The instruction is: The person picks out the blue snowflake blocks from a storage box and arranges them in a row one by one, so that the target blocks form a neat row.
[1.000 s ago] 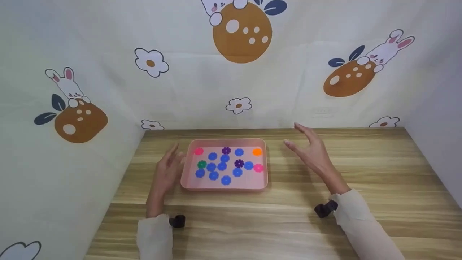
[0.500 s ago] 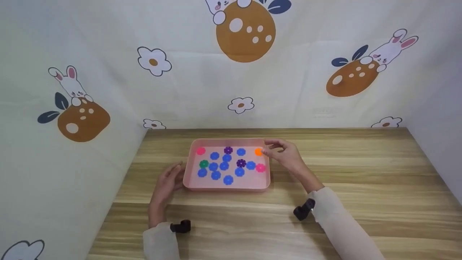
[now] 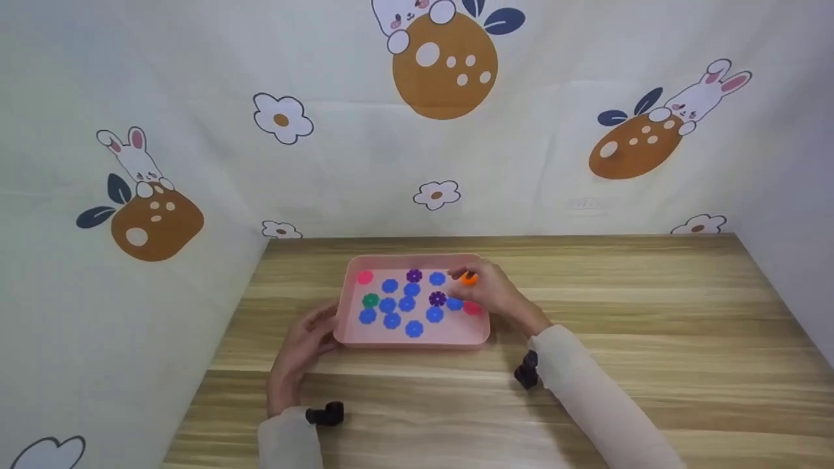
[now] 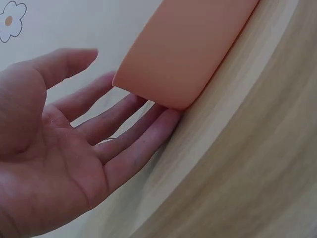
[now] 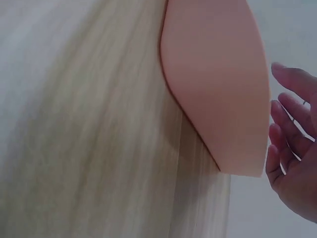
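Note:
A pink tray holds several flower-shaped plastic discs, mostly blue ones. Among them lie a green disc, purple discs, pink discs and an orange disc partly hidden by the right hand. My left hand is at the tray's left side. In the left wrist view, its extended fingers reach the tray wall. Over the tray's right part hovers my right hand, thumb and fingers apart. The right wrist view has this hand above the tray rim, holding nothing visible.
The tray stands on a wood-grain table. A pale cloth printed with rabbits and flowers hangs behind and along the left. Both wrists carry small black cameras.
My right hand has moved left, from beside the tray to above its right part. The left hand has shifted slightly nearer and touches the tray's left side. The discs keep their places.

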### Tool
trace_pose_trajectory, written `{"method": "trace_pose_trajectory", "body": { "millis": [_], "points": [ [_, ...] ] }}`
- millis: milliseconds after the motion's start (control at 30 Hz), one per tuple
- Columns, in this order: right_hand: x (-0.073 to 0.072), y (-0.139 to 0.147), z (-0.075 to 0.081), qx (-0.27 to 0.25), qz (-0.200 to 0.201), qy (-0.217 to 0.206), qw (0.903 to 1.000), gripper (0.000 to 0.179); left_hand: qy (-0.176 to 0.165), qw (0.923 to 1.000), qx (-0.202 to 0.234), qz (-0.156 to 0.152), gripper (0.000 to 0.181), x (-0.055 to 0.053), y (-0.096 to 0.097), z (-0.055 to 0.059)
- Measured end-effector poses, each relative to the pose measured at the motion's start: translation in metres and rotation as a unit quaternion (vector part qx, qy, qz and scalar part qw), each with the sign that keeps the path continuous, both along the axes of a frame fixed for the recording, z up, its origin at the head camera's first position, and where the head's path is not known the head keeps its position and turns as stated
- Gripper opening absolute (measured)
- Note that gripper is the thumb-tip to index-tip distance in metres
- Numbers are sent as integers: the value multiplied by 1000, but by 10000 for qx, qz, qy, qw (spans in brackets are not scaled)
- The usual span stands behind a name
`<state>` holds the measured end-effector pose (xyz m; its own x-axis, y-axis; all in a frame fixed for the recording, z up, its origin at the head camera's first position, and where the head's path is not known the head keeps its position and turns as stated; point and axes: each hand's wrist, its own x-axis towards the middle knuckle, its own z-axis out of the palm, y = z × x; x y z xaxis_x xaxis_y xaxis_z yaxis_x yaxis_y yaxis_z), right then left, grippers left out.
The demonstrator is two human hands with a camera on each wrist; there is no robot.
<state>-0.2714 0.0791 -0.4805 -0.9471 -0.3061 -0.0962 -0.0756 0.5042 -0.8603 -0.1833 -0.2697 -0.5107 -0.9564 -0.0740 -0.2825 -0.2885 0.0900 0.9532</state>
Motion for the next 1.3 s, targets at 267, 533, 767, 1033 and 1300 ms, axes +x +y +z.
{"method": "trace_pose_trajectory", "body": {
  "millis": [267,533,767,1033,1300],
  "points": [
    [-6,1,-8,642,555,333,9958,28,138,9999,-80,-5,48,0,-1,-5],
    [-16,-2,-8,1282,976,641,9849,30,120,9992,-344,147,48,-3,0,-4],
    [-18,-3,-12,1851,1420,1287,9639,36,160,9982,-569,124,49,-2,3,-7],
    [-16,-2,-11,1891,1471,1040,9653,33,174,9987,-479,81,50,-2,4,-9],
    [-14,-4,-10,1870,1394,787,9692,32,166,9994,-294,102,50,-2,3,-11]
  ]
}}
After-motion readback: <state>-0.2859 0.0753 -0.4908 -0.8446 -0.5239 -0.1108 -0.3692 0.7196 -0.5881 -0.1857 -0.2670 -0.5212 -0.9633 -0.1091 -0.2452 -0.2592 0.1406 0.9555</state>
